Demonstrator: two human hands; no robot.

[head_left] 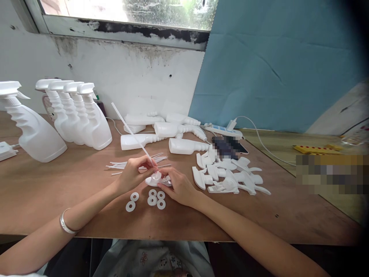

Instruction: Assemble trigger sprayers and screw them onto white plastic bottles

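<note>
My left hand [137,170] pinches a thin white dip tube [128,130] near its lower end, and the tube slants up to the left. Its low end meets a white spray trigger head [152,181], which my right hand [180,184] grips from the right side. Fingers partly cover the joint, so how deep the tube sits cannot be seen. Just in front of my hands lie several white ring washers [152,200]. More loose tubes [121,165] rest behind my left hand. To the right is a pile of white trigger heads [227,173].
Several white spray bottles [96,127] with heads on stand upright at the left. Bottles without heads [144,141] lie on their sides near the wall. A power strip [223,130] and a dark phone [240,145] are at the back right of the brown table [95,223].
</note>
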